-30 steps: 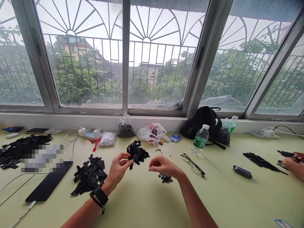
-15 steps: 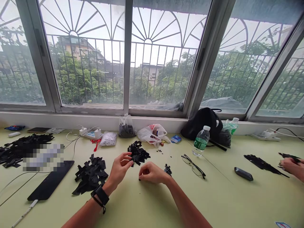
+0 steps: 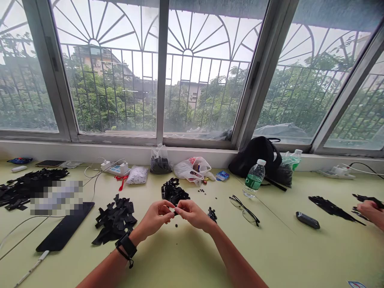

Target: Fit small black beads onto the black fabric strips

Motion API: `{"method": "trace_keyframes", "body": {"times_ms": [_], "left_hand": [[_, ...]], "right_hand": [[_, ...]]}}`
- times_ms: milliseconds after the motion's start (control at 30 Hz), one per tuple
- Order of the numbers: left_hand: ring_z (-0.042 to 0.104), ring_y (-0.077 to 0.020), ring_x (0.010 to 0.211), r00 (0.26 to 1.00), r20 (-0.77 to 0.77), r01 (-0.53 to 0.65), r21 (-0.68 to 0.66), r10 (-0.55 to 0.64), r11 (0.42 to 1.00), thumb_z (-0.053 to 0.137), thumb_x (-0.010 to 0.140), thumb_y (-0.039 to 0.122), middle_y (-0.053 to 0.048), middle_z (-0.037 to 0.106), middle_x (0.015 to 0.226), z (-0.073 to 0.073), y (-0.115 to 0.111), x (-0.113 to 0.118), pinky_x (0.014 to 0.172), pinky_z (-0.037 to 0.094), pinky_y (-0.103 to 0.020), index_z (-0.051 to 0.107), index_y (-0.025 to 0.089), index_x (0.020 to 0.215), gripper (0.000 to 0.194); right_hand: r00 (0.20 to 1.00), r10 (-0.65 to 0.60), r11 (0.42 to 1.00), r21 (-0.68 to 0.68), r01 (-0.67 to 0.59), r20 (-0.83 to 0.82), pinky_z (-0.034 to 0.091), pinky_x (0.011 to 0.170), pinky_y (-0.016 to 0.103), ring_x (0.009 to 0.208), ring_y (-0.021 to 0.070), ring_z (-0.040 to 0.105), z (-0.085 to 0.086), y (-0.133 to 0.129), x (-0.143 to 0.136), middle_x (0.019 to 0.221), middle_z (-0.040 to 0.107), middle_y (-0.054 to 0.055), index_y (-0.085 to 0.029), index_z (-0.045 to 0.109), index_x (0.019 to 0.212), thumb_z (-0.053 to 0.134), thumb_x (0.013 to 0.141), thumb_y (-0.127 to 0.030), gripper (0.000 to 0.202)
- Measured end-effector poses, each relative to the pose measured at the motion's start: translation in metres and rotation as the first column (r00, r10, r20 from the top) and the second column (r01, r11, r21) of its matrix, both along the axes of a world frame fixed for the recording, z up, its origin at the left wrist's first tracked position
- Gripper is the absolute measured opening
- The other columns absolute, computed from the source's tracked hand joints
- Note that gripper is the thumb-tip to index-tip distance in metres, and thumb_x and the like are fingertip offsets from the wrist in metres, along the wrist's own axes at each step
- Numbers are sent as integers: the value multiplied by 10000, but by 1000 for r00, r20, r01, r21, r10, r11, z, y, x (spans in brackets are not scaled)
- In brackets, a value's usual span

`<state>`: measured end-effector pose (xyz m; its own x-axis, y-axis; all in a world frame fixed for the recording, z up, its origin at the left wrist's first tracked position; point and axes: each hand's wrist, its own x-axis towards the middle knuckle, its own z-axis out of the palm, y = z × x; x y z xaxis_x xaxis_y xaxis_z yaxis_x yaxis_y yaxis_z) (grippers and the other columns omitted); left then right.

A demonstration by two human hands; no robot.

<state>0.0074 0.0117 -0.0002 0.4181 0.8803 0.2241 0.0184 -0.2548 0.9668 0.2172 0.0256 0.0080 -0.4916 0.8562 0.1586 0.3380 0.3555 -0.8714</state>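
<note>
Over the green table (image 3: 192,256), my left hand (image 3: 157,216) and my right hand (image 3: 192,216) meet at the fingertips. Both are closed in a pinch around a small black piece (image 3: 175,213), mostly covered by the fingers. A small black round part (image 3: 176,225) lies on the table just below them. Right behind the hands sits a pile of black strips (image 3: 174,191). A larger pile of black strips (image 3: 115,218) is left of my left hand, and a small heap of dark round parts (image 3: 212,214) lies right of my right hand.
Glasses (image 3: 245,210), a water bottle (image 3: 254,179) and a black case (image 3: 307,220) are to the right. A tablet-like black device (image 3: 66,228) with a cable lies left. Plastic bags (image 3: 193,169) and a black bag (image 3: 255,156) line the sill. Another person's hand (image 3: 372,212) is far right.
My hands have come together, the left moving right and the right lifting slightly. A small round part now shows on the table where my right fingertips were.
</note>
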Motion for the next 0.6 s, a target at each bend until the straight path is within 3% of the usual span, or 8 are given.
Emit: {"method": "trace_keyframes", "body": {"times_ms": [233,600], "left_hand": [[471,-104,549,991,-131,-45,-31,40,998,732,799,362,29,578,602,-8,6,-2,510,299,-216,699,131,919,262],[513,-138,595,948,-276,-128,121,157,984,703,741,264,14,600,611,-14,-2,9,547,329,-232,710,141,867,177]], "right_hand": [[992,49,998,-45,-44,117,261,506,206,551,86,372,-4,4,10,583,458,-48,-147,593,685,640,870,-416,330],[960,15,993,-116,18,279,231,454,193,505,69,372,-11,7,16,537,459,-59,-138,603,626,635,752,-248,171]]}}
